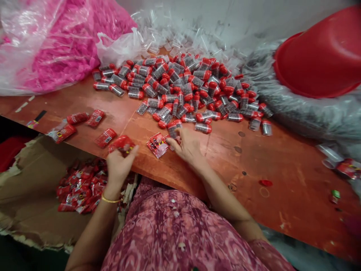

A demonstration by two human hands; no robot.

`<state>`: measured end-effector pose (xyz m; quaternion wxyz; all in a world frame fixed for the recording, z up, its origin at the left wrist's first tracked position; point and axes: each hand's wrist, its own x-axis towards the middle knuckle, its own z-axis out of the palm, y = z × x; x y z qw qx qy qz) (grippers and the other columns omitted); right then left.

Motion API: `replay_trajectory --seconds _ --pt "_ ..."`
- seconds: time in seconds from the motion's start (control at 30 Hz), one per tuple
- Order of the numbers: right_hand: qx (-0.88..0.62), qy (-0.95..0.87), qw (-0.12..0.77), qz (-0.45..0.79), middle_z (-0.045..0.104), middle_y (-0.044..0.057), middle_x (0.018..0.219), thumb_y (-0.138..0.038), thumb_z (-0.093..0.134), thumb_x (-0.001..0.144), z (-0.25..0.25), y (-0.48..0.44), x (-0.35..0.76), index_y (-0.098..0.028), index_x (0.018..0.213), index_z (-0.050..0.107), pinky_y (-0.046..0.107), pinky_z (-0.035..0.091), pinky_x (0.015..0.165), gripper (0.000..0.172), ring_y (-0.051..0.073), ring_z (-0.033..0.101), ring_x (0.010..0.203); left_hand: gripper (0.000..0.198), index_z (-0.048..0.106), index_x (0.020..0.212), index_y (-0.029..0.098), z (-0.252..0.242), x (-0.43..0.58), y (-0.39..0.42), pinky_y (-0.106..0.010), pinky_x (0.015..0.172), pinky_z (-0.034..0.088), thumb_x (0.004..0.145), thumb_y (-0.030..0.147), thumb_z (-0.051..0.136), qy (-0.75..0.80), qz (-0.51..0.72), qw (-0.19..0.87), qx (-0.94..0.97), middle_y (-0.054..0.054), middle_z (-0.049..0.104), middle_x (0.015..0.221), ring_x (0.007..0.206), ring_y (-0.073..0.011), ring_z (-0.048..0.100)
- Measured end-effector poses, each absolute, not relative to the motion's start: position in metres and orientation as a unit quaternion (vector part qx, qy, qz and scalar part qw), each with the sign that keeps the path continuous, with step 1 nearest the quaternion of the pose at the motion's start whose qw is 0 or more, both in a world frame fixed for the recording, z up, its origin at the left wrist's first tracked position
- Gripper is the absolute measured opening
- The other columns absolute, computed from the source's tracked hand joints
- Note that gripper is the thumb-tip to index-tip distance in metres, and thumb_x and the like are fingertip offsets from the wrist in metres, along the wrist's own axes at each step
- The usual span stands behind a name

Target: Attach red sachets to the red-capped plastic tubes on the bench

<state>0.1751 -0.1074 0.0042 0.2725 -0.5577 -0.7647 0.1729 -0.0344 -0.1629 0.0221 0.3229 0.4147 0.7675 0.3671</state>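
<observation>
Left hand [120, 167]: grip closed on one red foil packet [122, 143]. Right hand [187, 146]: grip open, fingers [176, 141] spread, right by a second packet [157, 145] and one red-capped tube [173, 130]; cannot tell if they touch either.

Four more packets [95, 118] lie flat on the orange-red surface [282, 188], left of my hands. Heap of capped tubes [180, 88] on the surface, too many to count. Behind it: loose clear tubes [180, 41], one plastic bag of pink pieces [56, 45], one tilted red basin [318, 52]. Below the surface edge at left, one torn cardboard box [28, 188] holds a pile of packets [81, 186], uncounted. Grey wall [239, 19] beyond.
</observation>
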Motion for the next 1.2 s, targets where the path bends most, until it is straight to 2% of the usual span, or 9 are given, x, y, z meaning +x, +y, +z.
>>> replay_trajectory --seconds 0.07,0.13,0.27,0.33,0.4,0.5,0.7,0.9,1.2 --pt "-0.604 -0.754 0.229 0.121 0.061 0.016 0.098 -0.054 0.052 0.082 0.004 -0.090 0.175 -0.014 0.105 0.054 0.038 0.043 0.076 0.046 0.028 0.055 0.090 0.038 0.066 0.091 0.015 0.025 -0.057 -0.158 -0.048 0.085 0.044 0.077 0.049 0.056 0.820 0.275 0.145 0.480 -0.012 0.069 0.094 0.093 -0.0340 0.062" --pt "-0.631 -0.748 0.180 0.097 0.059 0.018 0.102 -0.046 0.056 0.081 0.000 -0.079 0.176 -0.012 0.105 0.054 0.038 0.042 0.074 0.042 0.030 0.054 0.092 0.039 0.064 0.101 0.013 0.026 -0.074 -0.152 -0.055 0.094 0.037 0.084 0.044 0.047 0.817 0.195 0.054 0.540 -0.018 0.062 0.118 0.112 -0.0401 0.053" --pt "-0.661 -0.725 0.154 0.119 0.060 0.014 0.095 -0.029 0.052 0.083 -0.008 -0.082 0.194 -0.014 0.097 0.056 0.034 0.040 0.067 0.020 0.025 0.055 0.082 0.047 0.053 0.122 0.005 0.029 -0.089 -0.147 -0.064 0.104 0.017 0.081 0.028 0.046 0.794 0.163 0.039 0.585 -0.023 0.035 0.145 0.134 -0.0469 0.023" --pt "-0.670 -0.706 0.185 0.138 0.061 0.010 0.088 -0.031 0.051 0.084 -0.011 -0.094 0.209 -0.016 0.093 0.056 0.032 0.039 0.064 0.018 0.023 0.054 0.076 0.061 0.041 0.135 0.007 0.032 -0.081 -0.147 -0.066 0.107 0.007 0.077 0.024 0.051 0.781 0.208 0.029 0.589 -0.019 0.022 0.152 0.138 -0.0469 0.012" --pt "-0.682 -0.681 0.221 0.150 0.060 0.008 0.083 -0.035 0.050 0.084 -0.014 -0.107 0.223 -0.017 0.091 0.056 0.030 0.038 0.062 0.020 0.021 0.053 0.072 0.062 0.042 0.135 0.014 0.035 -0.059 -0.145 -0.062 0.110 0.002 0.076 0.024 0.054 0.741 0.263 0.029 0.617 -0.013 0.020 0.154 0.140 -0.0424 0.008" --pt "-0.698 -0.657 0.243 0.146 0.061 0.008 0.084 -0.036 0.050 0.084 -0.016 -0.121 0.235 -0.018 0.095 0.056 0.031 0.038 0.062 0.023 0.021 0.053 0.073 0.039 0.061 0.117 0.022 0.027 -0.007 -0.136 -0.057 0.112 0.009 0.080 0.030 0.054 0.634 0.276 0.105 0.715 -0.009 0.040 0.146 0.140 -0.0344 0.019" --pt "-0.692 -0.676 0.230 0.106 0.060 0.013 0.094 -0.033 0.050 0.084 -0.024 -0.124 0.233 -0.013 0.098 0.057 0.035 0.043 0.071 0.025 0.025 0.054 0.086 0.024 0.071 0.099 0.024 -0.010 0.057 -0.114 -0.058 0.108 0.020 0.083 0.030 0.055 0.571 0.212 0.170 0.775 -0.011 0.059 0.128 0.134 -0.0346 0.034" --pt "-0.662 -0.677 0.320 0.018 0.057 0.017 0.110 -0.041 0.053 0.084 -0.017 -0.129 0.224 -0.012 0.109 0.058 0.044 0.042 0.086 0.039 0.028 0.052 0.101 0.025 0.073 0.097 0.025 -0.007 0.051 -0.116 -0.058 0.106 0.024 0.086 0.033 0.051 0.606 0.234 0.168 0.742 -0.011 0.061 0.126 0.129 -0.0335 0.043" --pt "-0.516 -0.541 0.501 0.437 0.061 0.000 0.070 -0.039 0.056 0.080 0.000 -0.132 0.178 -0.018 0.075 0.059 0.027 0.045 0.063 0.022 0.013 0.054 0.064 0.023 0.071 0.100 0.025 0.016 0.048 -0.129 -0.051 0.107 0.027 0.084 0.031 0.055 0.579 0.377 0.264 0.673 -0.010 0.060 0.127 0.125 -0.0272 0.049"
